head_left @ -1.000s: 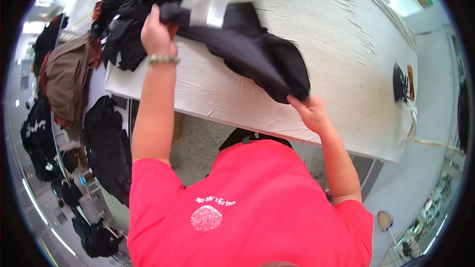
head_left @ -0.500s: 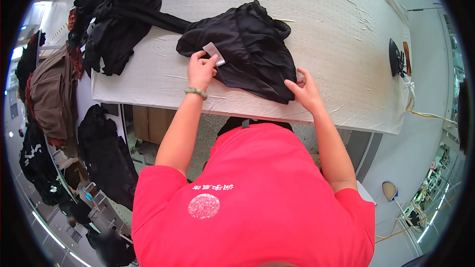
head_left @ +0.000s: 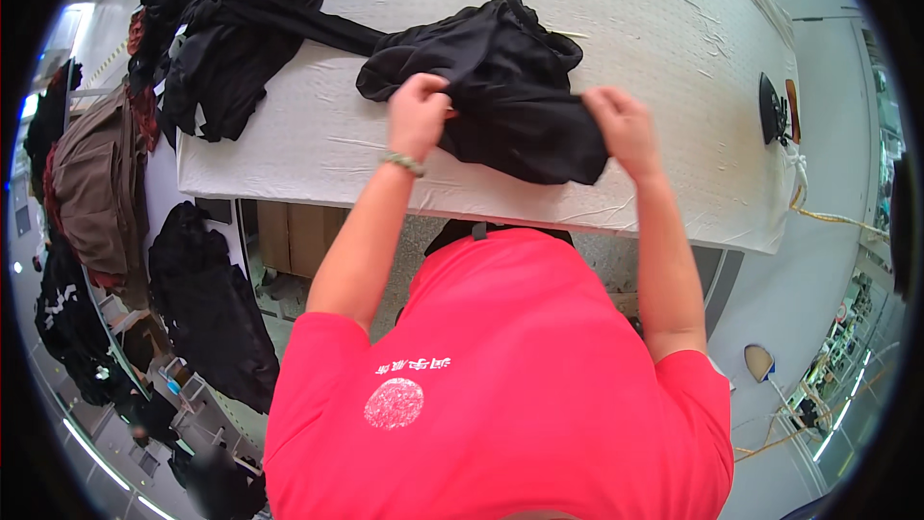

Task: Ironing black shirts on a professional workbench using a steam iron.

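A black garment (head_left: 515, 72) lies bunched on the pale, covered table (head_left: 674, 149) in front of me. My left hand (head_left: 419, 116), with a beaded bracelet at its wrist, is closed on the fabric at the garment's near left. Farther right, my right hand (head_left: 624, 130) grips the garment's edge, its fingers bent over the cloth. The near part of the fabric is stretched between both hands. Whether the pale label is still in my left fingers cannot be seen.
More black clothing (head_left: 241, 39) is heaped at the table's left, joined to the garment by a long strip of cloth. At the right edge stands an iron (head_left: 770, 108) with its cord. Brown clothes (head_left: 96, 188) hang at the left; a cardboard box (head_left: 298, 236) sits beneath the table.
Both hands have moved right and slightly away from me, lifting and pulling the near fabric. The pale label at my left fingers is no longer visible, and my right hand has closed on the edge.
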The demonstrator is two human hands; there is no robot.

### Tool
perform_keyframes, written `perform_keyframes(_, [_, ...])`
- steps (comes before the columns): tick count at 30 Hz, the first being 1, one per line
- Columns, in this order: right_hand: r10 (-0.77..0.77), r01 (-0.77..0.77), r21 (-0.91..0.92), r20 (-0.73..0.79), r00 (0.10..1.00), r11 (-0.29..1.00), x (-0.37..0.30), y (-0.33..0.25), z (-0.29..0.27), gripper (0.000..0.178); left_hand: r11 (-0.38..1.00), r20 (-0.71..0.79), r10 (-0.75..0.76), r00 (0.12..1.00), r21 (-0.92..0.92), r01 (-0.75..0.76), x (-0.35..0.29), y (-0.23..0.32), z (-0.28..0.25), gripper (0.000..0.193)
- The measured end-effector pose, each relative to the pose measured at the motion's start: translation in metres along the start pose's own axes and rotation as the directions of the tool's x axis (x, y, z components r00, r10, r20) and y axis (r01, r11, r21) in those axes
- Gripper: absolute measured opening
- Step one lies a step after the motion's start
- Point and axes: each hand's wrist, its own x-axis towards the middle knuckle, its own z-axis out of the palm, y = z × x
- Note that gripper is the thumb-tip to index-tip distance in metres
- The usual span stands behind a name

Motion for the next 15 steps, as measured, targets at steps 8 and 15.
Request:
perform_keyframes(8, [0.029,0.183,0.483,-0.398,0.917,0.856,-0.036,-0.047,-0.113,0.029,0.774,-0.113,0.003,0.994,-0.629,-0.074,-0.041,0.083,-0.092,0.018])
perform_keyframes(15, [-0.028,0.388,0.357,-0.705,0.709,0.850,-0.107,-0.027,-0.210,0.047,0.957,-0.239,0.137,0.961,-0.217,-0.190,-0.059,0.070,-0.127,0.019])
